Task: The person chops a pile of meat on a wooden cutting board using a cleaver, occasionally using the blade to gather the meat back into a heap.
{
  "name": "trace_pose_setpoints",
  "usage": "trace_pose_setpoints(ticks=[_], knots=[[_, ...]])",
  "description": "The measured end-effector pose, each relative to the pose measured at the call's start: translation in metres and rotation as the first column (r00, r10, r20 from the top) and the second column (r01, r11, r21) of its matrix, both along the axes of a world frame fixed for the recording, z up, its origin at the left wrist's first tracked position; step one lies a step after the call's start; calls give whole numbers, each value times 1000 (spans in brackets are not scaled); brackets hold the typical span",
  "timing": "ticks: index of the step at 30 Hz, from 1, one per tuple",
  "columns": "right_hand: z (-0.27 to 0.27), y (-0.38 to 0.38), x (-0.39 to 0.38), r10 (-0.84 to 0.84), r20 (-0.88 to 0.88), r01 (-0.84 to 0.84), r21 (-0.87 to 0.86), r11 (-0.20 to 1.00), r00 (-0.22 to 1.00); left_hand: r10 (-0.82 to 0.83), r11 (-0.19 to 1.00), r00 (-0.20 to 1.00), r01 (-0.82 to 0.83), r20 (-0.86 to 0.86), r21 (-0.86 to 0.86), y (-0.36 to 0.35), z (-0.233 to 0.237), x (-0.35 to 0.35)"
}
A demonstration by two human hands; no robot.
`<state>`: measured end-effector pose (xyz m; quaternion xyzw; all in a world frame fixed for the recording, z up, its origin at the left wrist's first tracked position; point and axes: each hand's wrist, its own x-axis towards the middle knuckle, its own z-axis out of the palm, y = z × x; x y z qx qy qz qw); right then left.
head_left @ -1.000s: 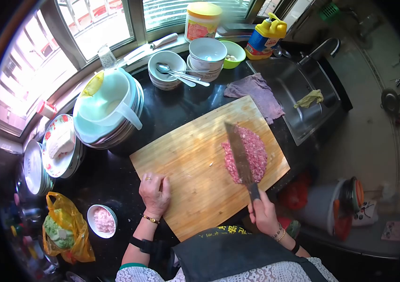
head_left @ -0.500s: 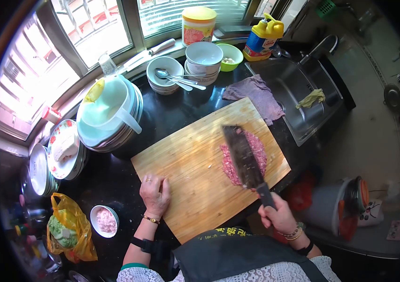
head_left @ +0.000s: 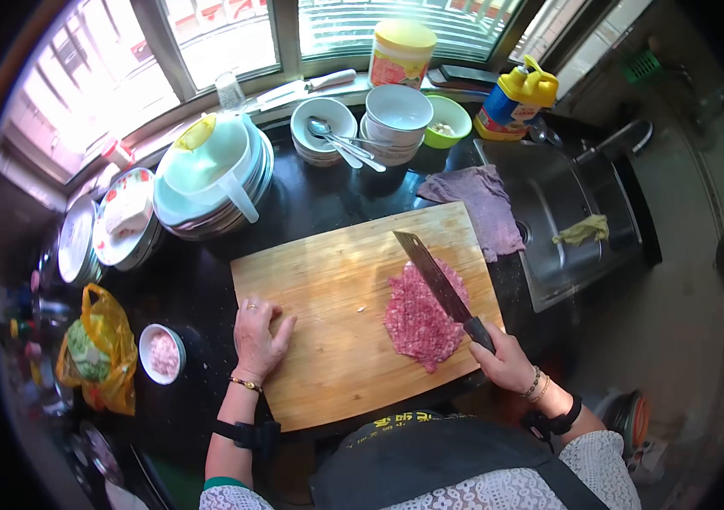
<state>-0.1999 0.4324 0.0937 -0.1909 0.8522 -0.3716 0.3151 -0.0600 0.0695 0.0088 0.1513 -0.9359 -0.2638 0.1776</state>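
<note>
My right hand [head_left: 505, 359] grips the black handle of a cleaver [head_left: 435, 279]. The blade is seen nearly edge-on and slants across a flat patch of minced meat [head_left: 420, 319], at or just above it. The mince lies on the right half of a wooden cutting board [head_left: 319, 280]. At the board's left edge my left hand [head_left: 260, 340] rests with its thumb apart and its fingers slightly bent, holding nothing. A small pale scrap lies on the board left of the mince.
Left are a small bowl of pink paste [head_left: 161, 354] and a yellow bag of greens [head_left: 100, 350]. Behind the board stand stacked plates with a colander [head_left: 209, 170], bowls with spoons [head_left: 323, 127] and a green bowl [head_left: 447, 123]. A purple cloth [head_left: 481, 204] lies by the sink [head_left: 549, 263].
The cleaver has turned from showing its broad face to nearly edge-on. More of the mince shows, reaching nearer to me. The view has shifted; my left hand stays at the board's left edge.
</note>
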Motion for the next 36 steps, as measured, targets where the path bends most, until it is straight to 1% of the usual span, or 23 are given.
trace_pose_setpoints(ticks=[2,3,5,6,8,9,10,11,13,14,16,18,21,23,25,28,29,31,34,36], knots=[[11,5,-17,91,-184,-109,-93,990,979,86,996,996,-85,-24,15,15,4,2],[13,9,-24,119,-272,-161,-138,977,955,164,986,985,-163,-44,22,25,5,6],[11,17,-39,221,-148,-234,-75,969,964,317,949,945,-315,-80,33,47,4,18],[9,22,-43,268,-81,-272,-45,961,960,396,917,916,-390,-60,84,60,2,26],[6,31,-46,403,33,-401,-50,915,915,486,874,866,-486,-121,31,80,-8,43],[4,37,-47,464,89,-461,-56,886,881,525,848,838,-530,-152,6,91,-11,51],[-2,44,-47,540,75,-526,-147,837,838,577,814,807,-581,-129,8,103,-11,57],[1,45,-51,609,174,-588,-158,793,774,594,800,795,-600,-124,-14,113,-11,61],[-12,49,-54,736,188,-713,-183,677,651,618,777,777,-627,-120,-61,128,-14,67],[-17,53,-54,725,163,-694,-211,688,669,627,770,768,-636,-132,-49,133,-15,66],[-23,47,-57,775,212,-755,-181,630,595,642,757,750,-653,-159,-24,142,-18,63],[-26,40,-66,801,249,-799,-139,586,544,657,739,737,-671,-162,-56,145,-22,61],[-24,36,-78,773,103,-764,-118,635,626,664,722,732,-680,-153,-124,147,-23,55],[-16,32,-90,815,49,-816,26,577,577,666,704,730,-683,-151,-193,149,-21,49],[-5,26,-95,883,-46,-855,233,464,467,671,704,726,-688,-150,-179,151,-21,48],[-21,23,-108,874,-347,-870,238,432,340,680,693,717,-697,-155,-184,152,-22,48],[-25,19,-113,847,-413,-863,225,452,335,681,690,715,-699,-157,-188,151,-23,48],[-26,12,-122,850,-430,-868,243,432,303,681,691,715,-699,-159,-185,150,-25,49],[-19,0,-126,867,-370,-856,266,444,335,683,689,712,-702,-162,-179,152,-25,48],[-20,-7,-128,829,-269,-845,87,528,490,688,683,707,-707,-167,-183,151,-24,48]])
